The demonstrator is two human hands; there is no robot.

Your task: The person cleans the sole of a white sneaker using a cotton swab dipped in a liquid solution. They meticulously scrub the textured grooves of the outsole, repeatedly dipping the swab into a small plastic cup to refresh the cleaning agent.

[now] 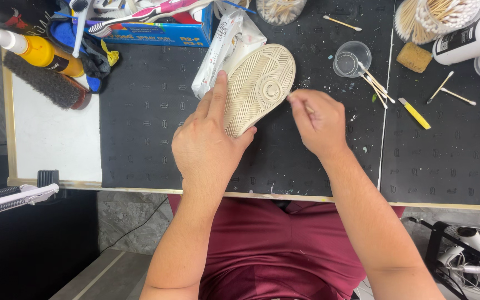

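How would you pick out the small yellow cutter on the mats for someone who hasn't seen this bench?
Start at the shoe held sole-up mid-bench, then cross the seam onto the right-hand black mat. The cutter lies there slantwise, right of the clear cup. It is the only flat yellow bar among thin cotton swabs.

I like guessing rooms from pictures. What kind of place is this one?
Probably a shoe-cleaning workbench. The left hand holds a shoe sole-up on a black mat, with a shoe brush and cotton swabs nearby.
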